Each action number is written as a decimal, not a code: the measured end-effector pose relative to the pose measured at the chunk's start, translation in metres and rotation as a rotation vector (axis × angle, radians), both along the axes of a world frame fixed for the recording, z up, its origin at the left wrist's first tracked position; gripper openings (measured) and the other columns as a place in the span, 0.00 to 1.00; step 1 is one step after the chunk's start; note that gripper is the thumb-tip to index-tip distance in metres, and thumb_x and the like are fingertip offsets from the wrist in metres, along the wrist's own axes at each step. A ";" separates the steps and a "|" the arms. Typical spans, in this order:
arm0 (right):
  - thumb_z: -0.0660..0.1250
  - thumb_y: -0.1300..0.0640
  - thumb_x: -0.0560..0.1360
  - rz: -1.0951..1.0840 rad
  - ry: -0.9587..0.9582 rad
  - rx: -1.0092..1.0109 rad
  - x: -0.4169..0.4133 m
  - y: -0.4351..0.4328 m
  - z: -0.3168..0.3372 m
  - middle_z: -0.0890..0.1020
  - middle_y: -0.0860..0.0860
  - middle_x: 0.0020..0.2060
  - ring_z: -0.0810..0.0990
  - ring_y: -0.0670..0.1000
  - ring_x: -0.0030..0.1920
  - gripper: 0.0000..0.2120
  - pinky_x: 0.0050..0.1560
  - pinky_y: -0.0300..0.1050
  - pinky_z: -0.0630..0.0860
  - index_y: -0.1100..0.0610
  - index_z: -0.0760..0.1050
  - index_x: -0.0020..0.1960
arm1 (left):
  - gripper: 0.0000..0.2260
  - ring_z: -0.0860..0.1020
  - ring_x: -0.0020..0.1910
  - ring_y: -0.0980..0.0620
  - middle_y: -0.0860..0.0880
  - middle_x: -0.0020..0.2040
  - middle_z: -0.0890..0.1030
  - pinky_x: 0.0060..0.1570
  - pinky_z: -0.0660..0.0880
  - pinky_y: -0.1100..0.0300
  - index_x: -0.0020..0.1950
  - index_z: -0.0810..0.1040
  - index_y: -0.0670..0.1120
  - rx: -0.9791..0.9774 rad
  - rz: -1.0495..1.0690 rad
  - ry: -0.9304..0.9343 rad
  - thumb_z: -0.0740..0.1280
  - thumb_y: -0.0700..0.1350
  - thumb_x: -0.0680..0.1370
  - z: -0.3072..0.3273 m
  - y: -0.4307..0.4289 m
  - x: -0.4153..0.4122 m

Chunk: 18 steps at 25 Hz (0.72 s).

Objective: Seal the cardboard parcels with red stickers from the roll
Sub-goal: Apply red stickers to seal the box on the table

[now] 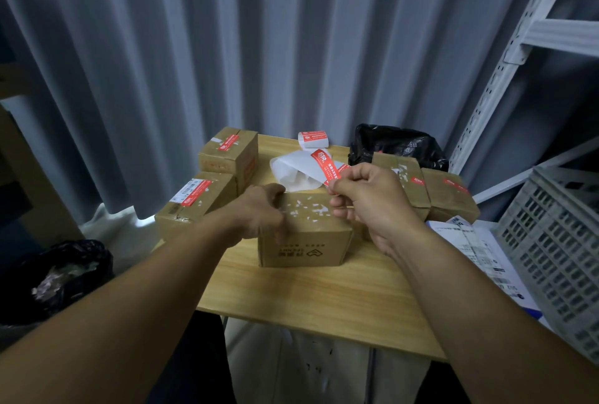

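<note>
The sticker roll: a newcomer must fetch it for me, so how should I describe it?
Start at the wooden table in front of the grey curtain and look to its far edge. There, between a cardboard parcel and a black bag, sits the sticker roll. Nothing else there is a small white cylinder showing a red label.

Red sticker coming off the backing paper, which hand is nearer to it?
Right. The right hand pinches the red sticker at its lower end; the left hand holds the middle parcel, below and left of the sticker.

Left hand, right hand — both curled.
</note>
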State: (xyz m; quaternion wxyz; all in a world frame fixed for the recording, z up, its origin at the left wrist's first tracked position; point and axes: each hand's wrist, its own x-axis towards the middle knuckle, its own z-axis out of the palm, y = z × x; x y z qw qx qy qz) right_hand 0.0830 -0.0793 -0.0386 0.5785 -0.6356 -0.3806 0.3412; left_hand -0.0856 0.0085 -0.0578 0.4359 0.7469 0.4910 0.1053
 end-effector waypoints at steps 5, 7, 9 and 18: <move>0.70 0.67 0.74 0.022 -0.043 -0.012 0.004 0.009 0.003 0.83 0.56 0.36 0.80 0.47 0.32 0.04 0.32 0.41 0.78 0.60 0.77 0.44 | 0.36 0.71 0.67 0.48 0.49 0.71 0.70 0.58 0.72 0.55 0.78 0.65 0.52 0.100 0.048 -0.210 0.73 0.40 0.72 0.019 -0.004 0.005; 0.70 0.66 0.74 0.040 -0.051 -0.027 0.007 0.014 0.006 0.83 0.56 0.37 0.80 0.47 0.31 0.03 0.33 0.42 0.79 0.60 0.78 0.45 | 0.23 0.77 0.58 0.52 0.50 0.62 0.78 0.56 0.76 0.55 0.70 0.76 0.51 0.146 0.172 -0.504 0.73 0.41 0.75 0.032 0.001 0.013; 0.70 0.65 0.75 0.071 -0.051 -0.046 0.010 0.018 0.010 0.84 0.55 0.37 0.80 0.47 0.32 0.03 0.34 0.44 0.79 0.59 0.78 0.44 | 0.13 0.81 0.51 0.53 0.49 0.53 0.84 0.51 0.81 0.52 0.62 0.81 0.47 0.096 0.184 -0.658 0.72 0.42 0.77 0.042 0.009 0.024; 0.70 0.65 0.76 0.196 -0.001 -0.038 0.037 0.029 0.032 0.83 0.55 0.35 0.79 0.49 0.32 0.04 0.37 0.47 0.80 0.58 0.76 0.44 | 0.11 0.80 0.43 0.48 0.37 0.48 0.83 0.40 0.80 0.58 0.57 0.81 0.34 -0.166 0.172 -0.822 0.69 0.40 0.79 0.047 0.032 0.060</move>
